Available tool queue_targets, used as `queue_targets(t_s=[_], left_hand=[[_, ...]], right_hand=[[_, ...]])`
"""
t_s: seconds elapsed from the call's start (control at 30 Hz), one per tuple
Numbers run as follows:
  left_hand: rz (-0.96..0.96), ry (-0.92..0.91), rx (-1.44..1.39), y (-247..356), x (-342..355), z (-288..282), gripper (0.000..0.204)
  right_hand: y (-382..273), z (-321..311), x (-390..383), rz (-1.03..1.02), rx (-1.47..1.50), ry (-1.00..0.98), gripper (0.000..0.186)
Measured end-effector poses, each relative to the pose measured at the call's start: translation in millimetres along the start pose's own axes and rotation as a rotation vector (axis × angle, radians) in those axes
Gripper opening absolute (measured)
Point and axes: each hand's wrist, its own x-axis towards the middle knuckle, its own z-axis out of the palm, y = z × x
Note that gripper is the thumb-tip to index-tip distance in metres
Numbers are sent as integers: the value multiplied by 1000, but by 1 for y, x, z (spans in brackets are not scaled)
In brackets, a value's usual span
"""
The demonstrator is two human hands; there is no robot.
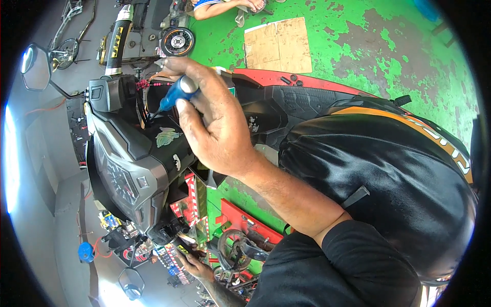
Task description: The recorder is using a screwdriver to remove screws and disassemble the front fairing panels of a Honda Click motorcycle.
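My right hand (220, 123) holds a blue screwdriver (176, 95) by its handle, thumb on one side and fingers curled over the other. Its shaft slants down to the black panel behind the handlebar of a scooter (148, 128); the exact contact of the tip is hard to make out. Beside it hangs a red beaded string (146, 84). At the lower left, my left hand (195, 267) is closed on the scooter's near handlebar grip (182, 248). The far grip (119, 43), black with yellow marks, is untouched.
A black covered seat (368, 158) fills the right side. Mirrors (37, 67) stick out at both handlebar ends. Small dark parts (291, 79) lie on the red lift edge (317, 83). Flattened cardboard (279, 46) lies on the green floor; another person's legs (220, 7) show at the top.
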Motion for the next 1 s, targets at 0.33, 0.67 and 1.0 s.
queue_targets(t_s=[0.33,0.67,1.0], left_hand=[[-51,3,-145,0,0,2,58],[173,135,334,34,-1,4,49],[822,329,20,113,-4,5,50]], right_hand=[[1,-6,-10,22,-276,10,36],[-15,-10,-8,-386,-323,61,39],[-130,66,-78,-875,-416,-217,51]])
